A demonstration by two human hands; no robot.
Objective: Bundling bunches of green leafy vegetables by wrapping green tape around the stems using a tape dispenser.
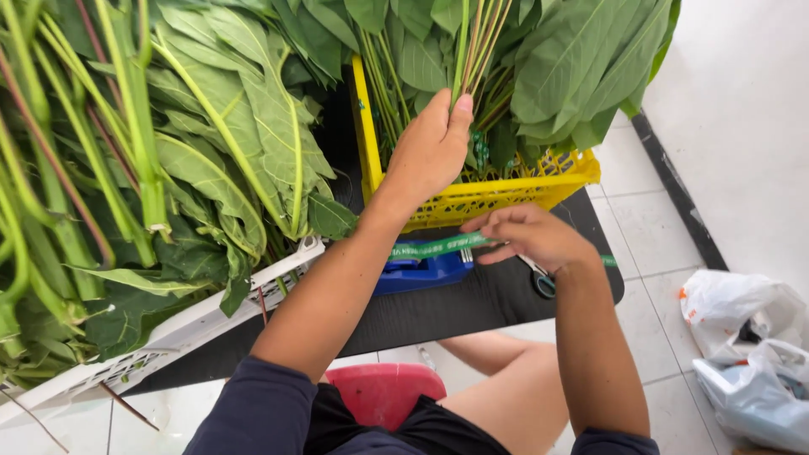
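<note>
My left hand (430,152) grips a bunch of thin green stems (476,50) upright over the yellow crate (497,192), their broad leaves spreading above, while my right hand (531,238) pinches a strip of green tape (438,247) pulled level from the blue dispenser (421,271).

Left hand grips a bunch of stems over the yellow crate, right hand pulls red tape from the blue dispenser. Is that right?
Not quite: the tape is green, not red. In the head view the left hand grips the stems over the yellow crate, and the right hand pulls tape from the blue dispenser.
</note>
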